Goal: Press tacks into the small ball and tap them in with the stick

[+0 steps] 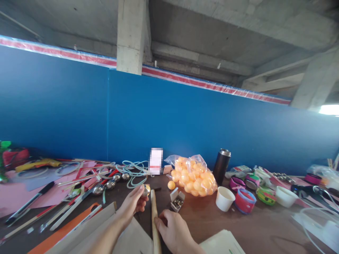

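Observation:
A shiny metal ball [146, 190] is held in the fingers of my left hand [134, 205], just left of the top end of a wooden stick [154, 215]. The stick lies lengthwise on the brown table [201, 218]. My right hand [173, 229] is closed at the stick's right side, thumb against it; whether its curled fingers hold anything is hidden. A small open box [177, 199] of little metal pieces stands just beyond my right hand.
A clear bag of orange balls [194, 178], a loose orange ball [171, 185], a white cup [225, 198] and a dark bottle [221, 165] stand beyond. Sticks, metal balls [110, 184] and a pen [31, 203] crowd the left. Coloured rolls [245, 201] lie right.

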Motion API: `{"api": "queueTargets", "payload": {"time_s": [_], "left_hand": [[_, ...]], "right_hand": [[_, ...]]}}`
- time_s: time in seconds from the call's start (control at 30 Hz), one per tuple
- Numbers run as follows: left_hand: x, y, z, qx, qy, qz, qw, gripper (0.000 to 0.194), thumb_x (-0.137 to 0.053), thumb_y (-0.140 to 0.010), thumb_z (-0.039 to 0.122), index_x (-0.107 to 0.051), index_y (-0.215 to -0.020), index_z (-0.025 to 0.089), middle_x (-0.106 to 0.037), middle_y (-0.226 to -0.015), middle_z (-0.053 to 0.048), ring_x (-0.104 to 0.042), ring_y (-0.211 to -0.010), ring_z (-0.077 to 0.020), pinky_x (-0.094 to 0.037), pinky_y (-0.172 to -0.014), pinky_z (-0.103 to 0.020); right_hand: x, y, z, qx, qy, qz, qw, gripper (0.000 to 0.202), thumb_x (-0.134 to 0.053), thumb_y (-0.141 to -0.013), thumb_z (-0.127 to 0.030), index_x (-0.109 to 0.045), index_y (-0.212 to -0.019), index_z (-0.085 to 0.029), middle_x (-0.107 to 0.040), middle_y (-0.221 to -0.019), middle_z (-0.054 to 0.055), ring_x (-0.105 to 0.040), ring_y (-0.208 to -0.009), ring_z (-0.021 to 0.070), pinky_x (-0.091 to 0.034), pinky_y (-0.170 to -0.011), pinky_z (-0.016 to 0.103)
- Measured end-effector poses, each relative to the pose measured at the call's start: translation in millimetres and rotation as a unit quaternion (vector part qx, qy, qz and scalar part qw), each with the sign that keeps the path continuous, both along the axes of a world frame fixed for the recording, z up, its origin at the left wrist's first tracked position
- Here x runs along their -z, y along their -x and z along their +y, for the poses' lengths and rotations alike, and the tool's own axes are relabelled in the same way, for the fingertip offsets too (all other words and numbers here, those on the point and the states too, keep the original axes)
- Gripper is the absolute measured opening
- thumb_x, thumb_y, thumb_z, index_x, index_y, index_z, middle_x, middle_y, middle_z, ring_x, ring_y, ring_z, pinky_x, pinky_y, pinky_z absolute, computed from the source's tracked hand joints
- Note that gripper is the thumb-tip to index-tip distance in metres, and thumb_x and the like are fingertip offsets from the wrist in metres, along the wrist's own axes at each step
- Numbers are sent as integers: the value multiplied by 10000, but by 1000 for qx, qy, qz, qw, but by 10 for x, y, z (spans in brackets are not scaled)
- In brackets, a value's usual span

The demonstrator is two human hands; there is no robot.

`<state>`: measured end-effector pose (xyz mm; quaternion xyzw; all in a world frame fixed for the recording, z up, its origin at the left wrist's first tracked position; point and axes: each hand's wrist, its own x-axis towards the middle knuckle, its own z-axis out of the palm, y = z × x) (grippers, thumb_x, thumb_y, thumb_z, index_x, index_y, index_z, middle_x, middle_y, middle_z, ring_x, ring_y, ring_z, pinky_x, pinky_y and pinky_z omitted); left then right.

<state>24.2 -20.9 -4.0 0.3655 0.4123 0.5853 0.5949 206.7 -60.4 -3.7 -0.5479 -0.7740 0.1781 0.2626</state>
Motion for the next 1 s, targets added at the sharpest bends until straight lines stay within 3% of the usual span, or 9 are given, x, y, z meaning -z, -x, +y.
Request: {"api": "queueTargets", "payload": {"time_s": [0.4,0.63,0.8,1.0], "left_hand": [[-17,-19,0,6,-1,21,1000,449,-578,-714,443,-576,-1056,152,-607,-609,-42,-527,-468,-94,-407,-403,-182],[-46,-64,-2,-9,17,23,1000,453,-594,-691,451,-598,-1018,137,-577,-552,-23,-498,-417,-85,-366,-372,-173],[11,-42,8,-4,1,45,999,472,-585,-685,476,-596,-1033,157,-595,-591,-31,-511,-445,-92,-382,-385,-179],[-4,-49,18,-1,8,69,998,506,-585,-674,494,-580,-1043,148,-591,-582,-28,-513,-445,-102,-393,-381,-190]], "right_hand": [[-1,-4,-1,-4,-20,13,1000,226,-472,-821,-384,-616,-742,-228,-649,-689,-3,-581,-599,131,-337,-515,196],[-226,-194,148,99,-162,-10,982,205,-403,-855,-287,-564,-748,-219,-614,-755,4,-565,-666,129,-346,-569,211],[-160,-405,313,169,-124,-97,973,143,-463,-804,-268,-585,-737,-234,-575,-799,9,-575,-650,140,-306,-504,222],[-80,-418,416,150,-117,-124,974,158,-464,-800,-290,-617,-767,-266,-572,-835,20,-581,-692,164,-323,-528,243]]}}
